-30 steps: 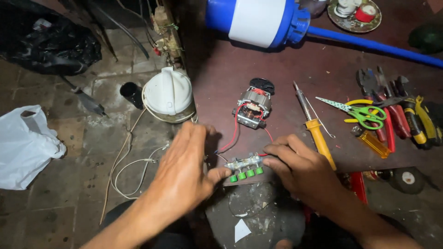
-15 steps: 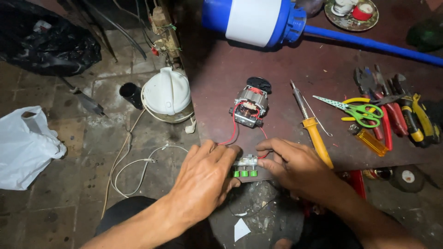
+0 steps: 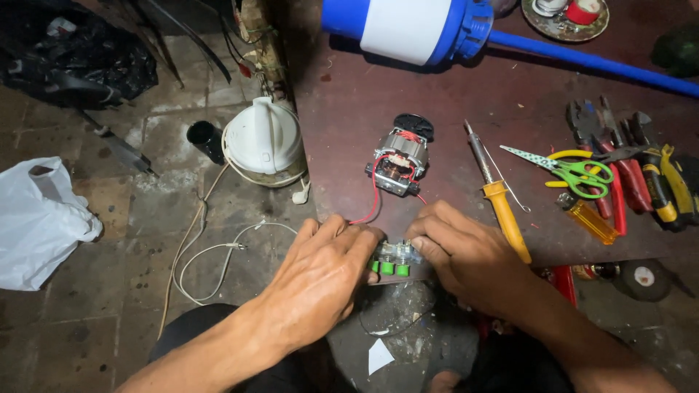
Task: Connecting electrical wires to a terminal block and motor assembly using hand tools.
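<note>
Both hands meet at the near edge of the dark reddish-brown desk (image 3: 451, 94), and the small switch block with a row of green push buttons (image 3: 394, 260) lies pinched between them. The left hand (image 3: 320, 280) closes over the block's left end, fingers curled down across its top so that end is hidden; the right hand (image 3: 466, 251) grips the right end with thumb and fingertips bent in. The block's long axis runs left to right, parallel to the desk's near edge, with the green buttons facing the person. Neither hand is nearer: both touch it, one at each end. From the block a thin red wire (image 3: 373, 204) rises away from the person to the small bare electric motor with copper windings and a metal frame (image 3: 397, 161), which sits farther back on the desk, apart from both hands. Just to the right of the right hand lies the yellow-handled soldering iron (image 3: 496, 193), its long axis pointing away from the person and tilted slightly left; beyond it, farther right of the motor, are green-and-yellow-handled scissors (image 3: 575, 171) and a cluster of red- and yellow-handled pliers (image 3: 641, 175). Left of the motor, down on the tiled floor (image 3: 109, 306), stands a white domed plastic housing (image 3: 262, 138) with a white cord (image 3: 211, 255) trailing from it.
</note>
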